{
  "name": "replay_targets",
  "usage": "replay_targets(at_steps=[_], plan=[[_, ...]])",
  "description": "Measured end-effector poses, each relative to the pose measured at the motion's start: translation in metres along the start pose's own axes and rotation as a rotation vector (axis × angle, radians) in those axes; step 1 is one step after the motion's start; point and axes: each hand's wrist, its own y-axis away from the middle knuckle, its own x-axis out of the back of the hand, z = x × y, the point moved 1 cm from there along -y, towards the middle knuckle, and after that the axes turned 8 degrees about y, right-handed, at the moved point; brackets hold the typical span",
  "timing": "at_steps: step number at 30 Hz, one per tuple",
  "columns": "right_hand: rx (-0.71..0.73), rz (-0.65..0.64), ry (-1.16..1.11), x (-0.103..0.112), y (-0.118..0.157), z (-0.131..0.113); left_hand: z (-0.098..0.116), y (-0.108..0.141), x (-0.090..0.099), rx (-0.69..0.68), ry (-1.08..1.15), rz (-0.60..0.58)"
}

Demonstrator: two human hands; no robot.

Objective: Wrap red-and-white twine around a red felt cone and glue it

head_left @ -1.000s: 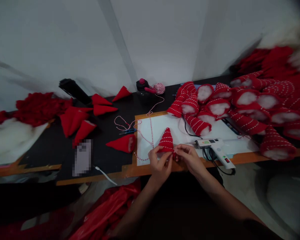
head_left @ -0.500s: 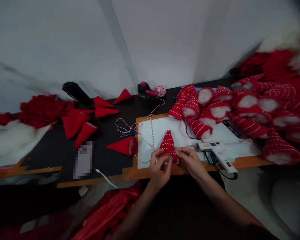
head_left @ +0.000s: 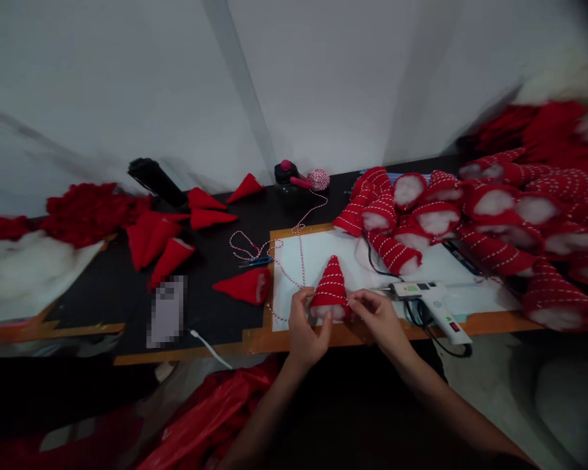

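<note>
A red felt cone [head_left: 331, 281] wound with red-and-white cord stands tip up over the white sheet, white stuffing showing at its base. My left hand [head_left: 308, 329] grips the cone's lower left side, thumb at the base. My right hand [head_left: 375, 316] is closed in a pinch at the lower right edge; what lies between its fingertips is too small to make out. Cord [head_left: 301, 258] runs from a cord ball [head_left: 318, 179] down toward the cone. A white glue gun [head_left: 434, 307] lies right of my right hand.
Many wound, stuffed cones [head_left: 436, 219] are piled at the right. Plain red cones [head_left: 245, 286] lie to the left, near blue-handled snips [head_left: 255, 262]. A pixelated flat object [head_left: 167, 312], a white cable [head_left: 210, 349] and white stuffing [head_left: 27, 271] are farther left.
My left fingers have moved off the cone's front to its left side, uncovering the stuffing at the base. The whole view has shifted slightly.
</note>
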Motion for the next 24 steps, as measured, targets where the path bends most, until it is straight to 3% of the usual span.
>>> replay_targets(at_steps=[5,11,21,24], plan=[[0.069,0.069,0.063,0.004,0.000,0.004,-0.008,0.003,-0.007,0.143,-0.093,-0.037],[0.033,0.065,-0.006,0.004,0.001,-0.002,-0.009,0.001,-0.012,0.193,0.002,0.045],[-0.158,-0.136,-0.327,0.010,-0.005,-0.003,-0.010,0.001,-0.009,0.122,0.066,0.300],[-0.165,-0.125,-0.349,0.009,-0.011,-0.005,-0.008,-0.001,-0.004,0.002,0.079,0.304]])
